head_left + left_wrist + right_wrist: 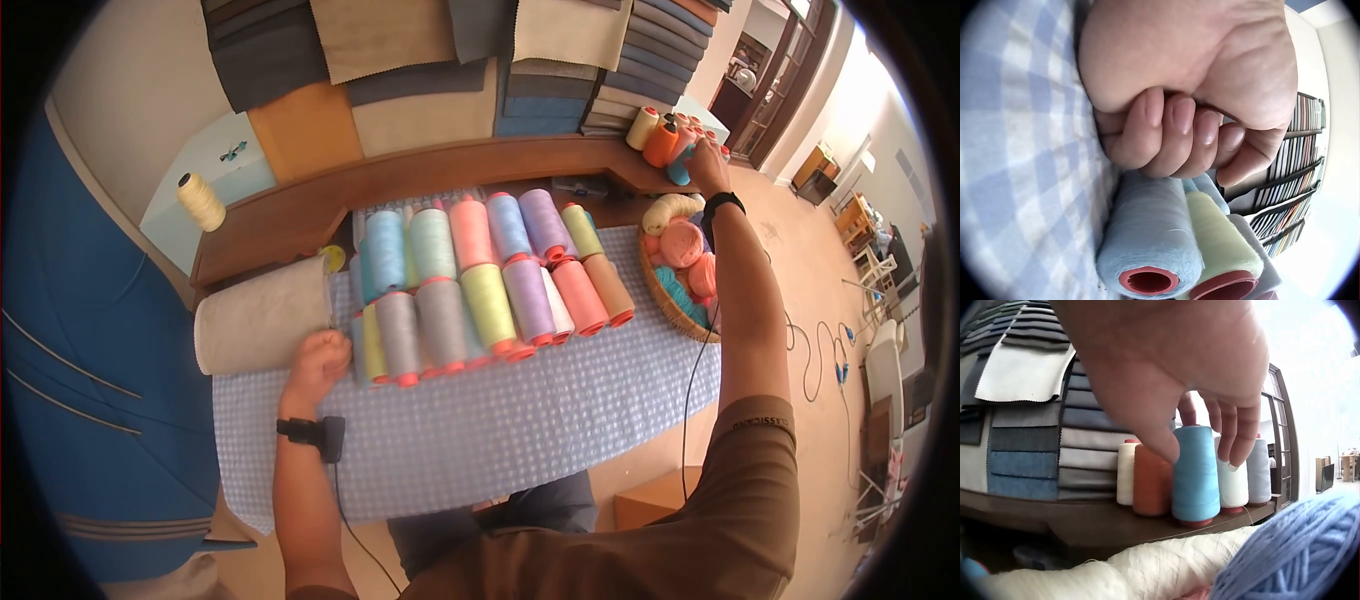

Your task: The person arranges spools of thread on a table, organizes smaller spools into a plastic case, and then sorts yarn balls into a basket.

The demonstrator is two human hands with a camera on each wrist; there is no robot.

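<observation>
On the shelf at the far right, my right hand (708, 165) pinches the top of a blue thread cone (1196, 475), thumb on one side and fingers on the other. The cone stands upright between an orange cone (1152, 481) and a white cone (1234, 484). My left hand (322, 360) rests on the checked cloth with its fingers curled into the palm, nothing showing in it. Right by its knuckles lies a light blue thread cone (1150, 237), beside a pale green one (1225, 240). Several pastel cones, among them a yellow-green one (488, 308), lie stacked mid-table.
A wicker basket (672, 312) of yarn balls stands below the right forearm. Left of the stack lies a beige fabric roll (262, 318). One cream cone (201, 202) stands at the back left. Fabric swatches (420, 110) hang behind the curved wooden shelf (430, 172). Cables run from both wrists.
</observation>
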